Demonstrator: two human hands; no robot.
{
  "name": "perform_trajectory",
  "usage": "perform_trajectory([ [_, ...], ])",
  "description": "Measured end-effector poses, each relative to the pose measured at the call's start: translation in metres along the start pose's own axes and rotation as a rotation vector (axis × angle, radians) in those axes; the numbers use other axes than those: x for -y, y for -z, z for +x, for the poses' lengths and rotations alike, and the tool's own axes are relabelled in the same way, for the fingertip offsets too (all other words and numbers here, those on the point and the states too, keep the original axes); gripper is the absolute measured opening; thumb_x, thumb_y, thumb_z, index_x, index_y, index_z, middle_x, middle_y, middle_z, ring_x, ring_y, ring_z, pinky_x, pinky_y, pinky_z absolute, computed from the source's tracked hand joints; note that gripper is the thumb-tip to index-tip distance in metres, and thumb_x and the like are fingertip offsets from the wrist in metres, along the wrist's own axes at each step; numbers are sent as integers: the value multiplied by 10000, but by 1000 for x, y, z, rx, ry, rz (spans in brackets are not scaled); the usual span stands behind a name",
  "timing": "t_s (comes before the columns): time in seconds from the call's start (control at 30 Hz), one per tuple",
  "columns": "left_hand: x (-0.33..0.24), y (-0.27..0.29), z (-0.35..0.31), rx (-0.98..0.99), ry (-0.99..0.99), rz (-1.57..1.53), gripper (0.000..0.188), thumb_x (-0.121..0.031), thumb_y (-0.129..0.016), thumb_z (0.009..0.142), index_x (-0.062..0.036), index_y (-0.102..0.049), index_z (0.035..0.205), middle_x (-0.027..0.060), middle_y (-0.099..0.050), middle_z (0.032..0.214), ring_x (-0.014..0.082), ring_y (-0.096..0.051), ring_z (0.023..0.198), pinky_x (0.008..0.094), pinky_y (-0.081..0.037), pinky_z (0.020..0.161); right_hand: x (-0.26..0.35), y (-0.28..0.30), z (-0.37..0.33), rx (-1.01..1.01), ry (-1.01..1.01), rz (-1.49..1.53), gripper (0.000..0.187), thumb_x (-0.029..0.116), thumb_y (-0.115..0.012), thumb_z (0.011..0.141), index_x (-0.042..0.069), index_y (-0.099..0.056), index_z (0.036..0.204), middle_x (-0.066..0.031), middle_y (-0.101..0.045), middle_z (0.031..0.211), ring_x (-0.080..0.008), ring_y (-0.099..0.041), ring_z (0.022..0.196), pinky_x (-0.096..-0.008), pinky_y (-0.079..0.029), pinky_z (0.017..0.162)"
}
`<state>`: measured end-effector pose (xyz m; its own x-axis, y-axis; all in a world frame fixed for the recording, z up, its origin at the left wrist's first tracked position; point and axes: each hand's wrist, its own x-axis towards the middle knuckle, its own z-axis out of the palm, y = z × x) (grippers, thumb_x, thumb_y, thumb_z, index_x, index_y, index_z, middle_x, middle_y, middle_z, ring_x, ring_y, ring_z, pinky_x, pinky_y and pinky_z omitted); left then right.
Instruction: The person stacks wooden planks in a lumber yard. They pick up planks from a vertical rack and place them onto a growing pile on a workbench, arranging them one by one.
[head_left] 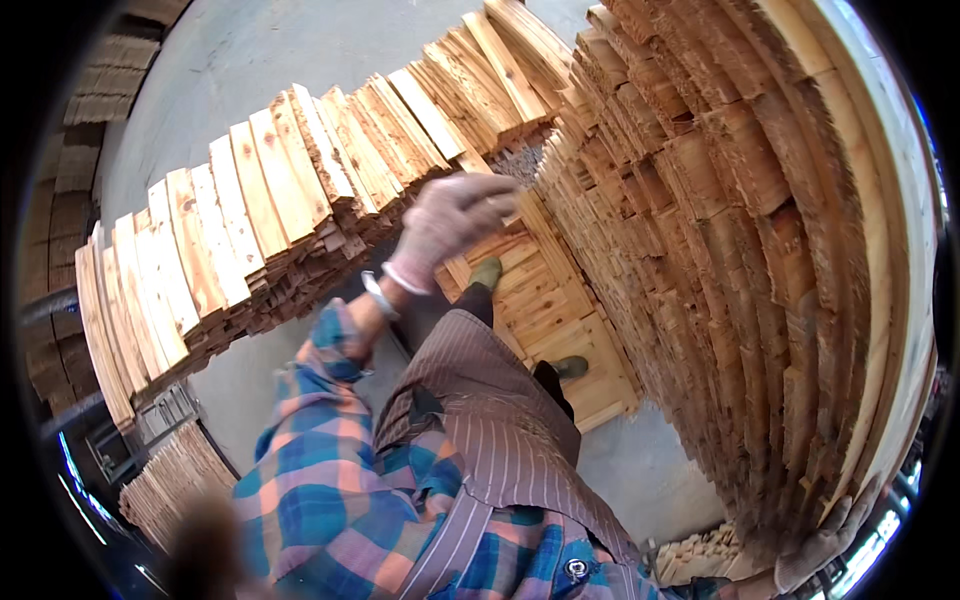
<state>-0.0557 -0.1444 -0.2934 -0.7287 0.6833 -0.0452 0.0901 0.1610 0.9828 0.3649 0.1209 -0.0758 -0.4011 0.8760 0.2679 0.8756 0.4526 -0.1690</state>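
— Where's the left hand?
— Raised, arm stretched forward, gloved, just over the end of the low stack of planks. It's blurred; the fingers look curled together, whether on a plank I can't tell.
— And the right hand?
— Low at the right edge, gloved, fingers spread against the foot of the tall stack.
— Feet?
— On the planks between both stacks.

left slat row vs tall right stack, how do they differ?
The left slat row runs long and low, slats on edge and leaning; the right stack rises as a tall wall of layered slat ends. The left hand is raised between them; the right hand is at the right stack's base. Both are pale raw wood.
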Motion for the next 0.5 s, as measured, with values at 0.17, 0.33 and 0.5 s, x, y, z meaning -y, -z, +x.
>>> perform_trajectory([
  [0.17,127,158,-15,-330,575,2,284,-193,-603,931,11,-602,1130,86,-660,952,159,-639,870,292,-521,788,-40,14,-11,73,106,-137,573,434,-260,1010,67,-364,1437,-145,-346,1487,-296,-311,1381,-429,-227,1159],
  [0.33,225,254,-71,-454,650,495,373,-250,-657,885,6,-637,1156,76,-688,1002,119,-624,838,238,-490,711,-30,8,-33,73,77,-165,558,418,-293,1002,60,-388,1419,-143,-373,1465,-294,-331,1367,-421,-244,1148],
  [0.5,261,267,-106,-497,730,398,400,-267,-665,871,21,-644,1148,105,-690,1042,154,-626,920,250,-468,837,-19,-7,-55,67,93,-199,542,401,-325,994,53,-412,1400,-141,-400,1443,-292,-352,1352,-413,-261,1137],
])
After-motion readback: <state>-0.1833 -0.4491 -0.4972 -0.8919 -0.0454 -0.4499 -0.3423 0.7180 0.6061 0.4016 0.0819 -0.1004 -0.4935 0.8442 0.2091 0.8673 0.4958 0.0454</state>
